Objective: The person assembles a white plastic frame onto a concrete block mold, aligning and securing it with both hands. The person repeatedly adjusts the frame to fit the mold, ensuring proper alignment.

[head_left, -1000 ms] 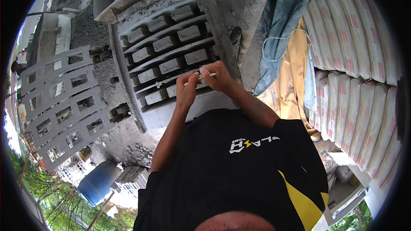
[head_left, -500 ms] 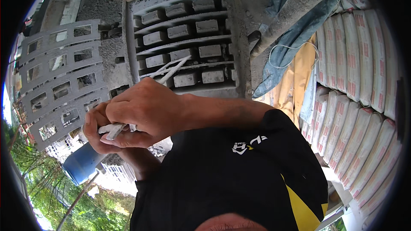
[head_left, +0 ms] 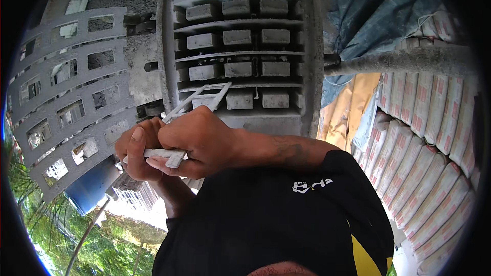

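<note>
Both my hands close round a pale, dust-coated bar-like tool (head_left: 221,93). Its far end is a narrow frame of two thin bars with crosspieces, lying over the nearest row of a grey block mould (head_left: 311,46). My right hand (head_left: 204,140) is a fist on the tool, and a flat end of it sticks out below the fingers. Pressed close on its left, my left hand (head_left: 139,151) grips the same tool with the thumb up. Rows of rectangular grey cores (head_left: 237,37) stand in the mould between thin dividing plates.
A grey panel with rectangular holes (head_left: 89,82) stands left of the mould. Rightward runs a thick dusty pipe (head_left: 409,61), near a blue tarp (head_left: 383,10). Stacked bags (head_left: 409,168) line the right side. A blue barrel (head_left: 92,186) is at lower left.
My view has shifted, bringing the mould squarely ahead. The pipe on the right has swung from a steep slant to nearly level. Both hands keep hold of the tool.
</note>
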The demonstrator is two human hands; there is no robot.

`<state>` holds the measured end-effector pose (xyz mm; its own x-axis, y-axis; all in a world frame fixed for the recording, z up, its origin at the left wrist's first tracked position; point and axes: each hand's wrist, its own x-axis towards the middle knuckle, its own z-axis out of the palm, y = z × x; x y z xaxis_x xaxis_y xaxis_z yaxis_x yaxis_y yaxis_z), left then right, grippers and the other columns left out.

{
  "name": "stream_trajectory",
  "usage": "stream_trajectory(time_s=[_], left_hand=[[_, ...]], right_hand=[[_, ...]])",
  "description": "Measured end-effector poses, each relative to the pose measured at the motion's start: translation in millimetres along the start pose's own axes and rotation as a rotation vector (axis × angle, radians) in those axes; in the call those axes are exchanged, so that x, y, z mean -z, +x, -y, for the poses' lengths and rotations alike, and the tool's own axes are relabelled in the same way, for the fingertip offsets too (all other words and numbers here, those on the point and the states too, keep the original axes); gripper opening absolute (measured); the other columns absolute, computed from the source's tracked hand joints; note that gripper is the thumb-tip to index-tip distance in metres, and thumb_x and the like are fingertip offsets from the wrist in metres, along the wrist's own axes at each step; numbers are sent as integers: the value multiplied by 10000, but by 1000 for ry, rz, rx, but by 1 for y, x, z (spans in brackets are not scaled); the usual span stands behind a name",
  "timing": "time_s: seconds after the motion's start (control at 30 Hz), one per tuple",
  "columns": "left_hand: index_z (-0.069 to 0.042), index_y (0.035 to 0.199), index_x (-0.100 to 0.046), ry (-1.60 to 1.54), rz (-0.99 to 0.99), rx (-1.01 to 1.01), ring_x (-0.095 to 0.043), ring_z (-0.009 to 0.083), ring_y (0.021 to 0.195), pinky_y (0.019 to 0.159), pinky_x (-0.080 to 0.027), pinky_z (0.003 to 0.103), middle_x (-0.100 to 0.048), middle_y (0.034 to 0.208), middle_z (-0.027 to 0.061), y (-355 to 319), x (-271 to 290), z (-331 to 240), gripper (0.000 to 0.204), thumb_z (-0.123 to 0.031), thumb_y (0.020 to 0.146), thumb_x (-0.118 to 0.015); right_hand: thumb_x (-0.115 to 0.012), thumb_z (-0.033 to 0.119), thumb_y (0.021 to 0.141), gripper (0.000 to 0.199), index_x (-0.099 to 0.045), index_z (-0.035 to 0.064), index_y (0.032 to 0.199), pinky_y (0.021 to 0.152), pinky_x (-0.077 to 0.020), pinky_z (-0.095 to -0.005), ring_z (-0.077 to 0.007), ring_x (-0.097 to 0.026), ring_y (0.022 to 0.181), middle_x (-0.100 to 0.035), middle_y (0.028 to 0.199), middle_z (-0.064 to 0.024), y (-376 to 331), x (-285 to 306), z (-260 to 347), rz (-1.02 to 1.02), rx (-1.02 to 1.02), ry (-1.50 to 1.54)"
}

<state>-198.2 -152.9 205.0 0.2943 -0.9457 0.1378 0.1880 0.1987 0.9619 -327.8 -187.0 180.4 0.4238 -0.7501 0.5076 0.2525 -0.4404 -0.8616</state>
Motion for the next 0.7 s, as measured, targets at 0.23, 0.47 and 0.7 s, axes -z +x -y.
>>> stream_trajectory(time_s=[0.23, 0.47, 0.7], left_hand=[[60, 686, -560, 330, -8, 221, -409, 39, 566, 500, -331, 245, -491, 557, -22, 19, 7, 132, 238, -95, 866, -546], [42, 627, -466, 437, 428, 300, -343, 74, 511, 465, -297, 298, -363, 505, 78, 36, -10, 114, 280, -113, 853, -524], [50, 648, -474, 425, 429, 190, -345, 85, 527, 475, -307, 308, -395, 518, 109, 33, -9, 170, 267, -121, 846, -524]], right_hand=[[-580, 240, 878, 371, -569, -12, 607, 453, -381, -297, -102, -428, 454, -499, 499, -114, -40, 14, -114, -328, -430, -8], [-487, 163, 859, 295, -452, -8, 621, 498, -323, -311, -123, -394, 489, -389, 523, -55, -52, 49, -92, -157, -573, 2], [-572, 180, 860, 211, -603, -16, 788, 718, -448, -281, -126, -561, 784, -597, 767, -67, -93, 43, -143, -422, -607, -26]])
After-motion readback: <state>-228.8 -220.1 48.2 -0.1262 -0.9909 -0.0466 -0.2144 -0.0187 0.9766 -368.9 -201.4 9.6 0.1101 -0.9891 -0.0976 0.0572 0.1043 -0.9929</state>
